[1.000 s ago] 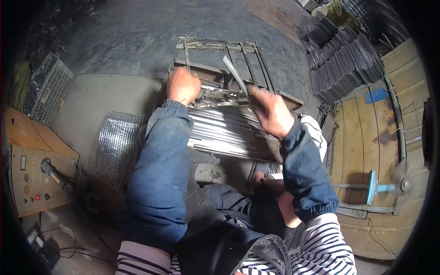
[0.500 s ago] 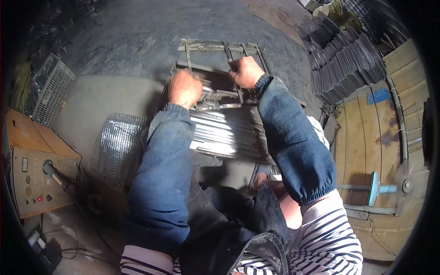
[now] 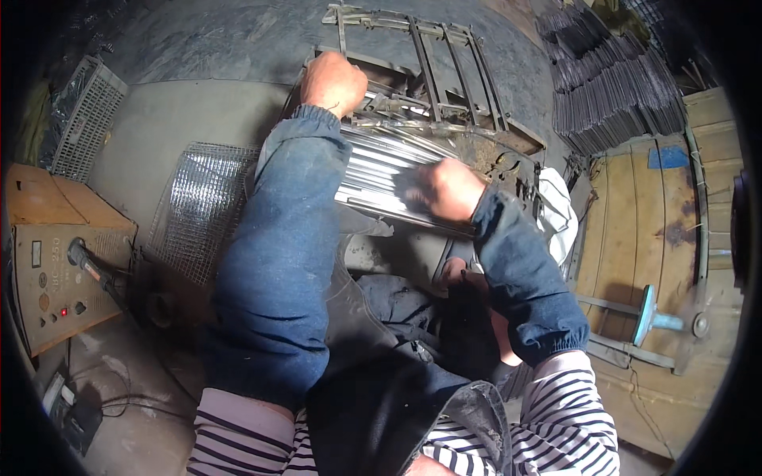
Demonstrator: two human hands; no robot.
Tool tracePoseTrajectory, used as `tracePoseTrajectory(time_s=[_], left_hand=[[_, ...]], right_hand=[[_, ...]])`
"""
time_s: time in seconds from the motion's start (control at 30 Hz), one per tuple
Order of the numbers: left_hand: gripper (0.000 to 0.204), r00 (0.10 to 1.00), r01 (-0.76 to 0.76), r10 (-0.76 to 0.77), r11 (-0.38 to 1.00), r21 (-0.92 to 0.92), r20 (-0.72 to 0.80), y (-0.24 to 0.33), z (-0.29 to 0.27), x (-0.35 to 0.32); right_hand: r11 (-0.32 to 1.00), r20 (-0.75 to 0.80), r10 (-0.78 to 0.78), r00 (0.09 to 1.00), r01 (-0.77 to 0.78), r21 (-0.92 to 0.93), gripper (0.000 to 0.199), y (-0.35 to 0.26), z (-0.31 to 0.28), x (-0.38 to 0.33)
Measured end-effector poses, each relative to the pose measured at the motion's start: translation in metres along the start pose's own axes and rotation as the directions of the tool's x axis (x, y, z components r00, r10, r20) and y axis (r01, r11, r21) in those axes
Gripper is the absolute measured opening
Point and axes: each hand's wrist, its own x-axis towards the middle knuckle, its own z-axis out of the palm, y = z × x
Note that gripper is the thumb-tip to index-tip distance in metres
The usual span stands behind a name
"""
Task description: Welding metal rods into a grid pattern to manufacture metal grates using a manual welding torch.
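A metal frame point(image 3: 427, 67) of thin crossing bars lies at the far side of the work in front of me. My left hand point(image 3: 333, 83) is closed at its left bar, fingers curled down out of sight. Nearer to me lies a row of shiny metal strips point(image 3: 377, 163), side by side, on a dark metal stand point(image 3: 516, 155). My right hand point(image 3: 454, 190) is over the right part of these strips. Its fingertips are smeared by motion, so whether they grip a strip is unclear.
An orange-brown welding machine point(image 3: 75, 266) with a cable stands at left. Beside it are wire mesh sheets point(image 3: 202, 198) and a grey plastic crate point(image 3: 87, 119). Stacked dark metal panels point(image 3: 611, 95) stand at far right, with a yellowish panelled surface point(image 3: 635, 230) nearer. A white cloth point(image 3: 558, 214) hangs beside the stand.
My right hand has let go of the frame's bar and come back toward me over the strips. My left hand stays at the frame's left bar. The whole scene sits higher in view.
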Motion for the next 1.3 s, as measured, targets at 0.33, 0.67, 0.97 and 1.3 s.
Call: tracePoseTrajectory(time_s=[0.33, 0.67, 0.97, 1.3], left_hand=[[0.030, 0.999, 0.038, -0.038, 0.999, -0.003, 0.014, -0.009, 0.002, 0.003], [0.031, 0.997, 0.065, -0.064, 0.997, -0.027, 0.033, -0.006, -0.002, 0.001], [0.032, 1.000, -0.021, 0.021, 0.997, -0.077, -0.005, -0.011, -0.001, -0.002], [0.036, 0.999, 0.012, -0.010, 0.997, -0.072, 0.038, -0.004, -0.009, -0.005]], right_hand=[[0.996, -0.042, 0.038, 0.998, -0.035, 0.077, 0.036, 0.000, 0.039, -0.024], [0.994, -0.010, 0.076, 0.997, -0.075, 0.083, 0.036, 0.003, 0.034, -0.030], [0.992, -0.128, 0.054, 0.990, -0.038, 0.124, 0.022, -0.008, -0.005, -0.028], [0.995, -0.371, 0.045, 0.927, -0.073, -0.061, 0.036, 0.034, -0.101, 0.104]])
